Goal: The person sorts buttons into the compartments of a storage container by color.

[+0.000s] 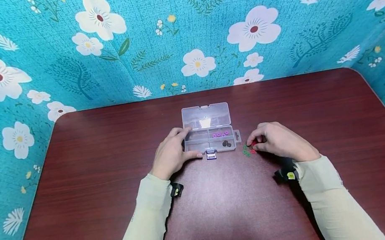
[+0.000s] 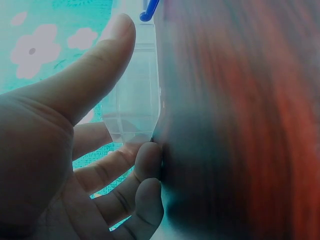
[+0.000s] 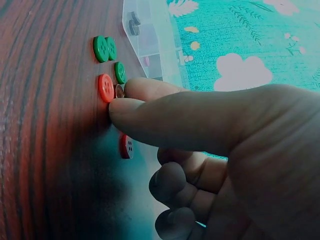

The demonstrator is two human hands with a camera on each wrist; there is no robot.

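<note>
A clear plastic compartment box (image 1: 197,147) lies with its lid (image 1: 193,115) raised at the back and its blue latch (image 1: 211,156) at the front. My left hand (image 1: 170,152) holds its left end, thumb along the front edge. Purple buttons (image 1: 219,134) sit in the back right compartment, dark brown buttons (image 1: 226,144) in the front right one. To the right of the box, my right hand (image 1: 276,139) pinches a small brownish button (image 3: 119,91) between thumb and index finger, close to the table. Green buttons (image 3: 101,49) and red buttons (image 3: 106,88) lie beside those fingertips.
The dark red wooden table (image 1: 100,161) has a glossy surface. Behind it and at the sides hangs a turquoise flowered cloth (image 1: 155,37). A clear hanging tab (image 1: 237,136) sticks out from the box's right end, near the loose buttons.
</note>
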